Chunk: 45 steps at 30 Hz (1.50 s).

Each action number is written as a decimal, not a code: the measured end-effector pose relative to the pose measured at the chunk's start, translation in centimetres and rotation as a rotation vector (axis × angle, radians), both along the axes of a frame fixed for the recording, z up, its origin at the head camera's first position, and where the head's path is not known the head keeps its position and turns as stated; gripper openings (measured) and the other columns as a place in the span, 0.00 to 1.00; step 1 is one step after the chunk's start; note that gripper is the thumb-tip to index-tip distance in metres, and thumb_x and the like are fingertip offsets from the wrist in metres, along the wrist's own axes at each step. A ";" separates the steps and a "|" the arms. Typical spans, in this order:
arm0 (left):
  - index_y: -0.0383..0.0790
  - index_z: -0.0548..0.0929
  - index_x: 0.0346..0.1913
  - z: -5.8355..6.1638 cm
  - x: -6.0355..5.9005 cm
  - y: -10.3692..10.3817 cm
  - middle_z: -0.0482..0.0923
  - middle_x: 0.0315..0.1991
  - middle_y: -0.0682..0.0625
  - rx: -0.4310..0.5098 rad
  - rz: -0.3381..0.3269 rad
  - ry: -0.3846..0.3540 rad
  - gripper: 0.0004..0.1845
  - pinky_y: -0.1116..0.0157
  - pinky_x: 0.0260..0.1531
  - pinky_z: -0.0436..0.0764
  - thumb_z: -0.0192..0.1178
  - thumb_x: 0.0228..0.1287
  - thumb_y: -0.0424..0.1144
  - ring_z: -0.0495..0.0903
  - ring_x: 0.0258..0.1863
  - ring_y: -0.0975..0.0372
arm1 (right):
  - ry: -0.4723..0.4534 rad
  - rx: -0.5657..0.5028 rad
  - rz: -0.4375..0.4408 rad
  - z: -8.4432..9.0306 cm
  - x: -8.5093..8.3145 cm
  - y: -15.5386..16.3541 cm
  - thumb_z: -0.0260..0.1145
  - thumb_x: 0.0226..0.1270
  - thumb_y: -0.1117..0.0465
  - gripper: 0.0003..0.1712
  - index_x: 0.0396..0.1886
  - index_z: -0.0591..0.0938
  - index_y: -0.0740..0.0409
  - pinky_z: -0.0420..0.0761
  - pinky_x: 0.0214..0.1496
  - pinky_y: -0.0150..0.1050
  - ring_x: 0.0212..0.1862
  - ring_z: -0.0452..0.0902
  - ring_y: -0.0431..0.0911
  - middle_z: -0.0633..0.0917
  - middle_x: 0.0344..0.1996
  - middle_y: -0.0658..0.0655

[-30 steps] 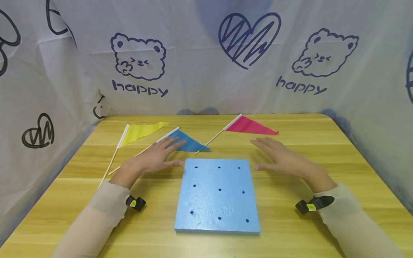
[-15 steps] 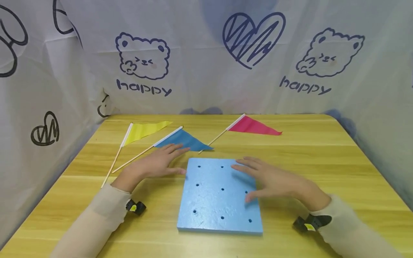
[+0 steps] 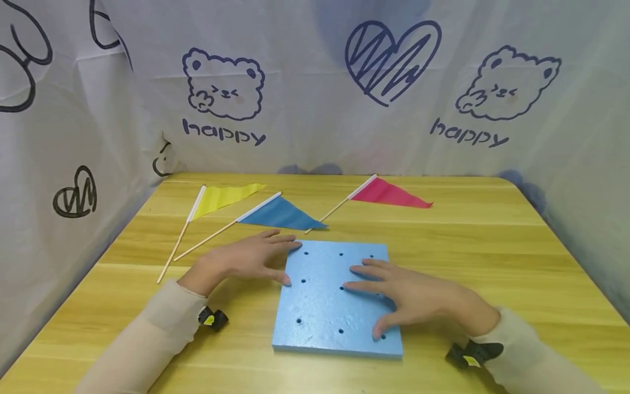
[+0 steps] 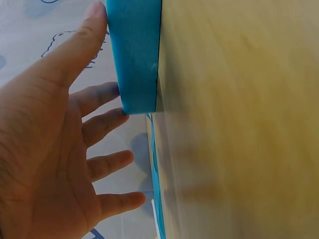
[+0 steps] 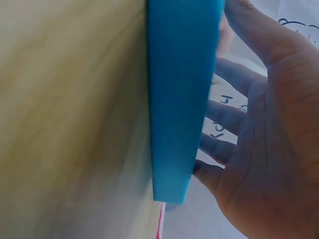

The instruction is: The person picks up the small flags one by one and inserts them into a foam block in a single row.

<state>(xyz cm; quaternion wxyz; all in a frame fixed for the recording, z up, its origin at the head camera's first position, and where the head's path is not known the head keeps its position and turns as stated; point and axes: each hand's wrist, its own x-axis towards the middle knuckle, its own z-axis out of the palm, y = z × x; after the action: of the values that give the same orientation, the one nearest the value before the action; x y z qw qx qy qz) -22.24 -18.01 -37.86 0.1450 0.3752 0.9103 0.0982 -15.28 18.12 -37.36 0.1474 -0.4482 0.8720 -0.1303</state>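
A light blue foam board (image 3: 320,306) with several small holes lies flat on the table. My left hand (image 3: 246,257) is at its far left edge, fingers spread. In the left wrist view the thumb and nearest fingertips meet the outline of the board's side (image 4: 135,59); whether they press on it I cannot tell. My right hand (image 3: 413,295) spreads its fingers over the right part of the board. Seen from the right wrist, the palm faces the board's side (image 5: 182,109), with the fingers reaching behind its top edge. Neither hand grips anything.
Behind the board lie a blue pennant flag (image 3: 280,213), a yellow one (image 3: 221,200) and a pink one (image 3: 389,193), all on thin sticks. The wooden table (image 3: 492,235) meets a white cloth (image 3: 305,98) with drawings at the back.
My right hand has come left and nearer, from beside the board to over its right part. My left hand has shifted slightly right onto the board's far left edge. The flags stay put.
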 end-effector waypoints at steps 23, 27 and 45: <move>0.49 0.63 0.75 0.4 -1.2 3.4 0.60 0.73 0.49 0.118 -0.011 0.051 0.44 0.51 0.68 0.61 0.52 0.62 0.71 0.58 0.72 0.52 | -0.014 -0.004 -0.012 -0.1 0.2 2.6 0.61 0.55 0.25 0.48 0.74 0.64 0.34 0.52 0.71 0.64 0.76 0.43 0.57 0.57 0.76 0.49; 0.50 0.66 0.73 1.0 -2.6 4.0 0.64 0.71 0.50 0.150 -0.009 0.059 0.37 0.51 0.68 0.62 0.54 0.67 0.64 0.61 0.70 0.52 | 0.011 -0.007 -0.014 -0.3 0.3 2.6 0.61 0.56 0.25 0.48 0.74 0.64 0.34 0.54 0.71 0.63 0.76 0.45 0.57 0.58 0.76 0.49; 0.47 0.65 0.73 1.6 -8.9 6.1 0.65 0.70 0.49 0.163 0.038 -0.051 0.38 0.53 0.59 0.73 0.54 0.66 0.65 0.72 0.61 0.55 | 0.006 0.015 -0.048 -0.2 0.5 2.3 0.60 0.55 0.24 0.48 0.74 0.65 0.34 0.53 0.71 0.62 0.76 0.45 0.56 0.57 0.76 0.48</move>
<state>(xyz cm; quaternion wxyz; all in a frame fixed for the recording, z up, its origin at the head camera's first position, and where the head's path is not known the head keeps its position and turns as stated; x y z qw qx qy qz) -31.13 -11.88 -36.30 0.1351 0.3656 0.9023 0.1841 -14.83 20.45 -37.53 0.1448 -0.4266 0.8838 -0.1260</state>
